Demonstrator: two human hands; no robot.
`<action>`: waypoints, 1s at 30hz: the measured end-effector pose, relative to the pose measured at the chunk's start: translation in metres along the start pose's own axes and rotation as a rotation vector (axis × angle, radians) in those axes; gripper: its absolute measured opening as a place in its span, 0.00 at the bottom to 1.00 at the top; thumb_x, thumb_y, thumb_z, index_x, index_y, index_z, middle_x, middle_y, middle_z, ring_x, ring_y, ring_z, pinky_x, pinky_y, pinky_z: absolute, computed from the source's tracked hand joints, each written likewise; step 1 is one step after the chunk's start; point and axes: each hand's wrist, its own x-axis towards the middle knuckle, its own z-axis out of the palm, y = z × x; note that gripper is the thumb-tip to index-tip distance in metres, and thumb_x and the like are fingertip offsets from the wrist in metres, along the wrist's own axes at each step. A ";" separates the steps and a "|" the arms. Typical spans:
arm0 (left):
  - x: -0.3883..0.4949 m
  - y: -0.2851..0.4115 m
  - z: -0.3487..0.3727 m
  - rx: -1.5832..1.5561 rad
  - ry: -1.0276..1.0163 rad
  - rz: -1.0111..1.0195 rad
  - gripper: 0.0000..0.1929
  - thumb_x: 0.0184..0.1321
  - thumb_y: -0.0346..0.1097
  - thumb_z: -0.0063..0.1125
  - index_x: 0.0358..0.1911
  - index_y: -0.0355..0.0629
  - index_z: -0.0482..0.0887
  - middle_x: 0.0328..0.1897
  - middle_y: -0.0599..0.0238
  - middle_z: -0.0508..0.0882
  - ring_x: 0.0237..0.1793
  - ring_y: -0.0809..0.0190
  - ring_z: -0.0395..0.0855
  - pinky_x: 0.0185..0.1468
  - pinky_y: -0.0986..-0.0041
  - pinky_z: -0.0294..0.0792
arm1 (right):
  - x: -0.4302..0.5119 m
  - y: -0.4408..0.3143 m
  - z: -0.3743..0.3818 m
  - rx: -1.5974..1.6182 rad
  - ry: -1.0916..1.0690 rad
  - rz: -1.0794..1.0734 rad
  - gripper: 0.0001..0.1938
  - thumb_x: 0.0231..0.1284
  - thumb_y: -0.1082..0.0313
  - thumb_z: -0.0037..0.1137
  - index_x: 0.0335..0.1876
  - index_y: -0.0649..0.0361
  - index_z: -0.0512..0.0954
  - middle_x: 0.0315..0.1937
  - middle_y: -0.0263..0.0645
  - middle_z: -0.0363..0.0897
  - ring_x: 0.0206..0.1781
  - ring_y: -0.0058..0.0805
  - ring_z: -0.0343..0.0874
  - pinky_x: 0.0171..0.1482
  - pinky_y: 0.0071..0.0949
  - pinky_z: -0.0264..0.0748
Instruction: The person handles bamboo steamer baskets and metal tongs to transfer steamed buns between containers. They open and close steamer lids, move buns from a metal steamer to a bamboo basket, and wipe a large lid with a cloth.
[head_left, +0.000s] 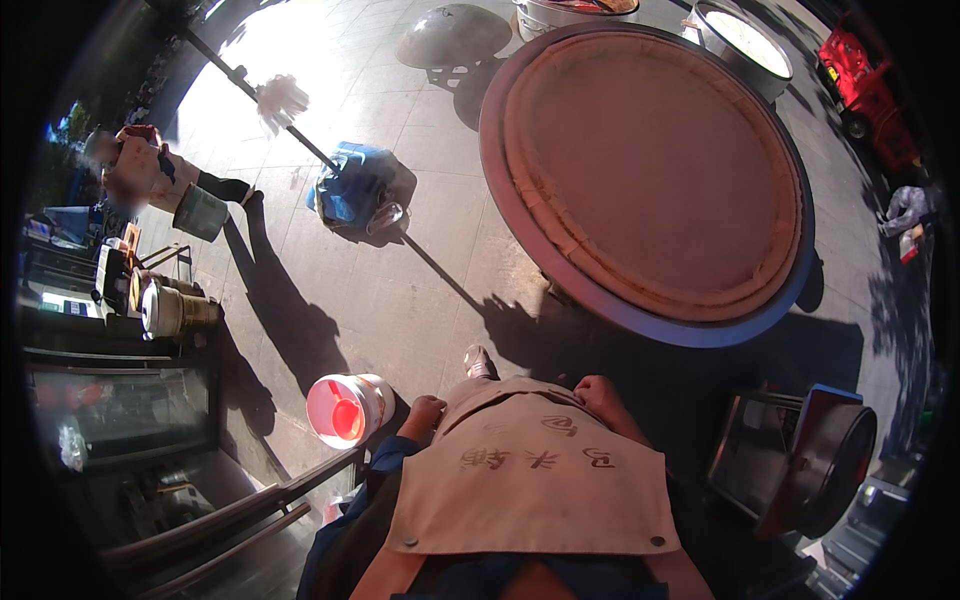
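My left hand (427, 412) hangs beside my apron (525, 491), near a white bucket (373, 401) with a red dipper (347, 420) inside. Its fingers look curled, but their inner side is hidden. My right hand (595, 391) rests loosely closed at the apron's other edge, and I see nothing in it. Ahead and to the right stands a very large round metal pan (517, 244). A brownish round cover (652, 172) with a thick cloth rim lies over it. The apron bears writing.
A pole (304, 142) rises from a blue-wrapped base (352, 187). A person (154, 172) bends over a grey-green bucket (201, 212). A metal railing (247, 499) runs at lower left. A domed lid (454, 37), a metal pot (739, 41) and a red vehicle (855, 67) stand farther off.
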 end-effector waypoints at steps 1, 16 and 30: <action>-0.009 -0.007 0.010 0.028 0.010 -0.026 0.13 0.62 0.36 0.62 0.40 0.31 0.87 0.27 0.55 0.87 0.25 0.56 0.86 0.29 0.62 0.78 | -0.001 0.000 0.002 -0.053 0.011 -0.033 0.08 0.54 0.68 0.61 0.33 0.64 0.85 0.26 0.46 0.85 0.32 0.36 0.86 0.39 0.34 0.80; 0.006 0.019 -0.018 -0.251 0.051 -0.393 0.15 0.65 0.40 0.60 0.47 0.36 0.86 0.31 0.57 0.85 0.27 0.57 0.83 0.27 0.64 0.75 | -0.057 -0.253 -0.041 0.566 0.306 -0.518 0.31 0.68 0.78 0.52 0.76 0.59 0.60 0.34 0.37 0.80 0.26 0.17 0.72 0.30 0.19 0.73; 0.046 -0.028 -0.045 0.275 -0.020 -0.178 0.11 0.58 0.39 0.63 0.32 0.39 0.92 0.32 0.56 0.90 0.34 0.49 0.89 0.39 0.58 0.78 | -0.074 -0.312 0.023 0.437 0.258 -0.597 0.38 0.62 0.82 0.54 0.79 0.59 0.56 0.38 0.37 0.79 0.27 0.15 0.72 0.34 0.17 0.75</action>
